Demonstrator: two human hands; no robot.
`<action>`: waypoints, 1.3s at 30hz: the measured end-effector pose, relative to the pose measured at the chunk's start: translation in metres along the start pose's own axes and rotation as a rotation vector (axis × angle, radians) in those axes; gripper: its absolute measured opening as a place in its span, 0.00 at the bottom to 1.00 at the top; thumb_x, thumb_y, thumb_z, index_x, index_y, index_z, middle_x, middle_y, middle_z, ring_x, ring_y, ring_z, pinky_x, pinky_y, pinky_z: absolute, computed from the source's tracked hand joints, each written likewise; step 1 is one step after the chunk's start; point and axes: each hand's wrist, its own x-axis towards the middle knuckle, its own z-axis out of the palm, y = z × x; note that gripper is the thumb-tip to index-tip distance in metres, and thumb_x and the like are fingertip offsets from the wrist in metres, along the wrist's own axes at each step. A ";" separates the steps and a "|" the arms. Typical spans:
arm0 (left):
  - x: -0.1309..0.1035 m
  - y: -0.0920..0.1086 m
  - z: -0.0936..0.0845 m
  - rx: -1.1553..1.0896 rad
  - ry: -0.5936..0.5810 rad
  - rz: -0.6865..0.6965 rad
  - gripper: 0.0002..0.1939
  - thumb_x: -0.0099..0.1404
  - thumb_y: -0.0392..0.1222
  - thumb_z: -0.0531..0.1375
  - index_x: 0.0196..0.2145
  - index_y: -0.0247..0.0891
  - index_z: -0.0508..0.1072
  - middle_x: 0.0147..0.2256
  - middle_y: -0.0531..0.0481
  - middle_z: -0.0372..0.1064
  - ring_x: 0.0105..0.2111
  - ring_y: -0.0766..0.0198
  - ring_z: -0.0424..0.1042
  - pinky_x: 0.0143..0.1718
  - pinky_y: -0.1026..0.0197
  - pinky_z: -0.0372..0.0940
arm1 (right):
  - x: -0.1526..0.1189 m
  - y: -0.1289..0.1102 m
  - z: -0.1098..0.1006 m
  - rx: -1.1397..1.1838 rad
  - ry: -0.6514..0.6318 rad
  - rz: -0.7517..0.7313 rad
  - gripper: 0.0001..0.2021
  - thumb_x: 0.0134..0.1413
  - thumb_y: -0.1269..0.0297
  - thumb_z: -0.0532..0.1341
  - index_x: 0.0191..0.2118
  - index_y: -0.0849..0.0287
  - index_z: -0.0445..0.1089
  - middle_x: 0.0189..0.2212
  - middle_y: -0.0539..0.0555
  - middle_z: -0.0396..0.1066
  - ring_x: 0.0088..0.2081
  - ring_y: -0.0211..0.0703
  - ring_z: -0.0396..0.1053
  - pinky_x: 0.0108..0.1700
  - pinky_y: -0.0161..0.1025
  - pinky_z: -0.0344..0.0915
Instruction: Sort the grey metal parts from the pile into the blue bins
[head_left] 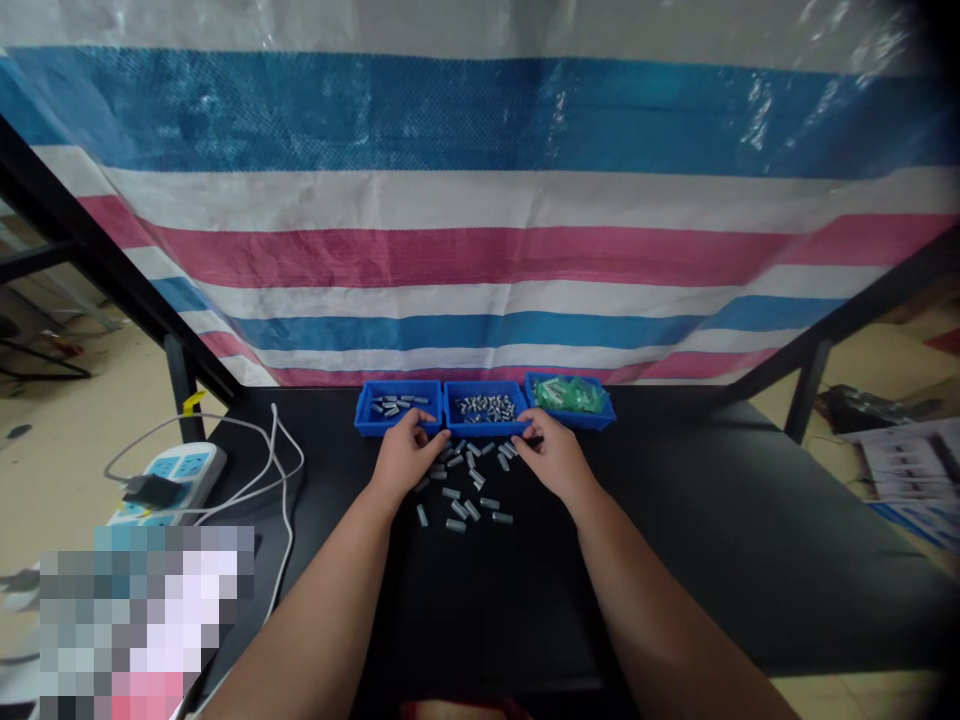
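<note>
Three blue plastic bins stand in a row at the table's back. The left bin (397,431) has some small metal cylinders in it, the middle bin (484,429) many small shiny metal parts, the right bin (600,418) green plastic wrapping. At the middle bin's front left corner, where it meets the left bin, my left hand (407,455) is closed with thumb and fingers at the rims. My right hand (553,452) pinches the middle bin's front right corner. Between my hands and nearer me, several loose metal cylinders (472,510) lie scattered on the black table (480,610).
On the left, a white power strip (202,462) holds a black plug (152,490), and white cables (283,500) loop over the table edge. A striped tarp (495,255) hangs behind the bins, between dark frame bars (799,310). A blurred-out patch hides the lower left.
</note>
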 end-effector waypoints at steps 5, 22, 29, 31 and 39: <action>-0.001 0.001 -0.001 0.036 -0.001 -0.007 0.14 0.63 0.53 0.63 0.39 0.42 0.70 0.18 0.60 0.62 0.19 0.66 0.61 0.26 0.64 0.53 | 0.000 0.002 0.001 0.003 0.005 -0.001 0.11 0.56 0.63 0.62 0.45 0.54 0.69 0.32 0.50 0.66 0.31 0.41 0.67 0.34 0.37 0.68; -0.002 0.003 -0.004 0.116 -0.075 0.055 0.11 0.66 0.47 0.59 0.43 0.42 0.68 0.19 0.61 0.59 0.21 0.66 0.61 0.27 0.64 0.53 | -0.001 -0.004 -0.008 0.103 -0.013 0.056 0.14 0.51 0.64 0.63 0.42 0.53 0.59 0.29 0.46 0.66 0.23 0.35 0.62 0.28 0.34 0.61; -0.003 0.004 -0.004 0.130 -0.074 0.048 0.11 0.65 0.44 0.59 0.45 0.42 0.67 0.20 0.62 0.58 0.21 0.67 0.61 0.27 0.64 0.53 | -0.003 -0.018 -0.032 0.029 -0.192 0.014 0.09 0.52 0.63 0.64 0.29 0.55 0.61 0.21 0.44 0.62 0.23 0.35 0.59 0.28 0.34 0.56; -0.003 0.004 -0.005 0.131 -0.076 0.050 0.11 0.65 0.43 0.59 0.45 0.42 0.67 0.20 0.62 0.57 0.21 0.67 0.61 0.27 0.64 0.53 | -0.003 -0.019 -0.034 0.047 -0.261 0.041 0.07 0.53 0.62 0.64 0.30 0.56 0.66 0.23 0.46 0.67 0.24 0.36 0.62 0.28 0.34 0.58; -0.003 0.002 -0.006 0.126 -0.086 0.071 0.10 0.65 0.42 0.58 0.45 0.42 0.67 0.20 0.62 0.57 0.21 0.67 0.61 0.28 0.64 0.53 | -0.008 -0.018 -0.024 -0.023 -0.383 0.051 0.12 0.52 0.65 0.66 0.44 0.51 0.78 0.37 0.52 0.76 0.28 0.38 0.69 0.33 0.36 0.64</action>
